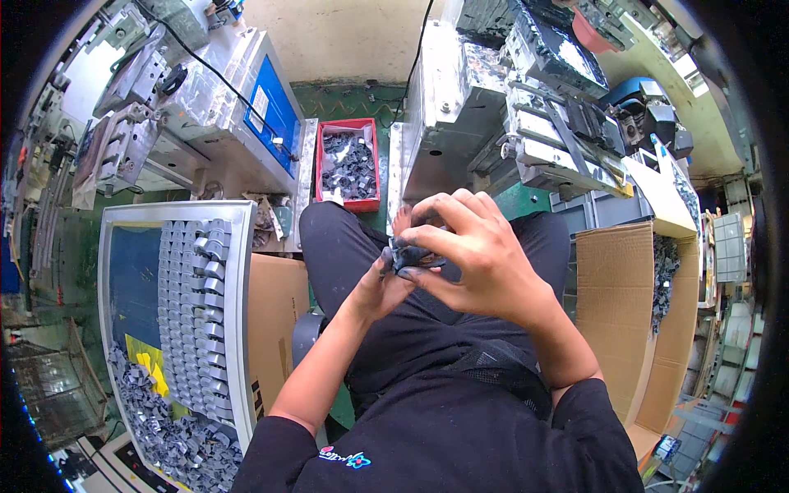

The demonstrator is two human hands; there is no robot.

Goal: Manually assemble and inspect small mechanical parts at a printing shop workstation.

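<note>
Over my lap, my left hand (380,289) and my right hand (475,251) come together around a small dark grey part (409,256). My left fingers close on it from below, mostly hidden behind it. The right thumb and fingers pinch it from above and from the right. Its exact kind is hidden by the fingers, which carry dark smudges. To my left, a framed tray (253,329) bears neat rows of similar grey plastic parts (191,304), with a loose heap (177,440) at its near end.
A red box (379,168) of grey pieces stands on the floor ahead, between two metal machines (222,107) (448,115). Beside my left leg is a cardboard box (278,316) under the tray. An open cardboard box (612,316) with dark pieces stands at right.
</note>
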